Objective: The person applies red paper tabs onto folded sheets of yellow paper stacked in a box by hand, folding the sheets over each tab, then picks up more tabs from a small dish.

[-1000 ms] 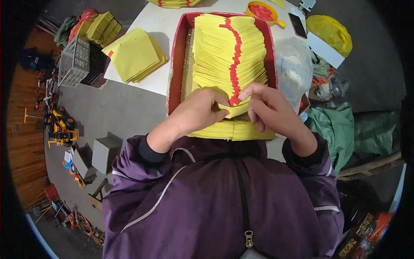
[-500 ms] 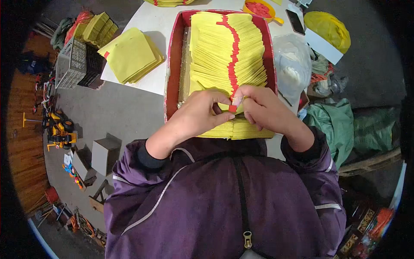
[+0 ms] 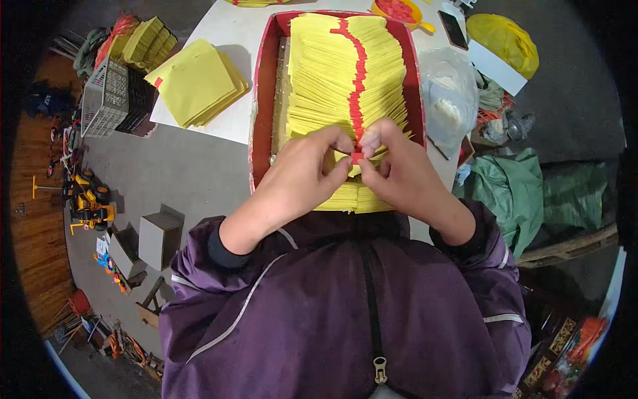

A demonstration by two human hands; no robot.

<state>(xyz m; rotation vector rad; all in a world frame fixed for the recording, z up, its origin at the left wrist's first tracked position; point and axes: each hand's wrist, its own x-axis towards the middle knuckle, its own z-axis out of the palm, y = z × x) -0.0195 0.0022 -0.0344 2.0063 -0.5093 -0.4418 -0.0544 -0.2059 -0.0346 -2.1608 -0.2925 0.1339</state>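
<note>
Both hands meet over the near part of a red box [image 3: 260, 100] packed with fanned yellow papers [image 3: 319, 80]. A line of small red tabs [image 3: 359, 80] runs down the papers. Between my fingertips is a small red piece [image 3: 357, 158] at the near end of that line. My left hand [image 3: 302, 169] pinches its left side, thumb and fingers closed in. My right hand [image 3: 405, 173] has its thumb and index finger at the right side of the same piece. The fingers partly cover the yellow paper beneath.
Left of the box, a stack of yellow papers [image 3: 199, 83] lies on the white table [image 3: 229, 20]. To the right are an orange bowl of red pieces [image 3: 397, 9], a phone [image 3: 453, 30], a clear plastic bag [image 3: 448, 100] and a yellow bag [image 3: 505, 43].
Both hands have shifted slightly up toward the box. The right thumb now shows, pressed toward the red piece. The whole view has moved slightly.
</note>
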